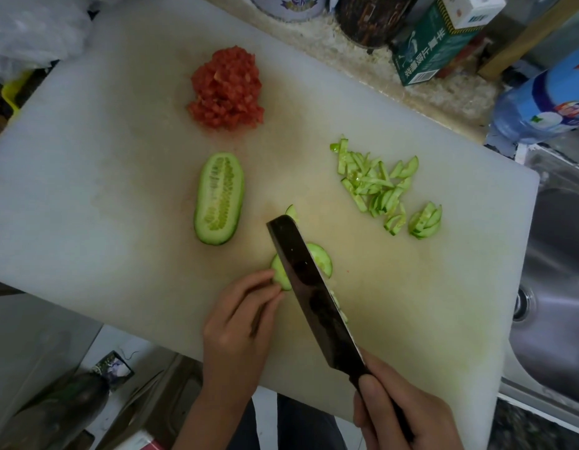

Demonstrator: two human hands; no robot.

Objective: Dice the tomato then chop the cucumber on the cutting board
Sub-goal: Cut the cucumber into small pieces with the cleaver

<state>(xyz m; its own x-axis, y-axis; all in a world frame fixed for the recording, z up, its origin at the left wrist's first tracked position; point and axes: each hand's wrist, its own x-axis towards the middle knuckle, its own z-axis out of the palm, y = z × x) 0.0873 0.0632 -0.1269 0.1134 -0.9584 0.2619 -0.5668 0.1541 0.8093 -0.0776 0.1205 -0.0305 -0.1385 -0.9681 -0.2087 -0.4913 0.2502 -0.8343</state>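
Observation:
A white cutting board (103, 196) fills the view. A pile of diced tomato (226, 89) lies at its far middle. A cucumber half (219, 198) lies cut side up in the centre. Chopped cucumber strips (379, 186) are scattered to the right. My left hand (239, 329) pinches a small cucumber piece (280, 272) near the front of the board. My right hand (398, 414) grips the handle of a dark cleaver (311, 287), whose blade stands across that piece. A cut slice (322, 259) lies right of the blade.
Cans (372, 17), a green box (434, 43) and a blue bottle (547, 102) stand behind and right of the board. A steel sink (557, 287) lies to the right. A plastic bag (32, 30) sits at the far left. Clutter lies on the floor below left.

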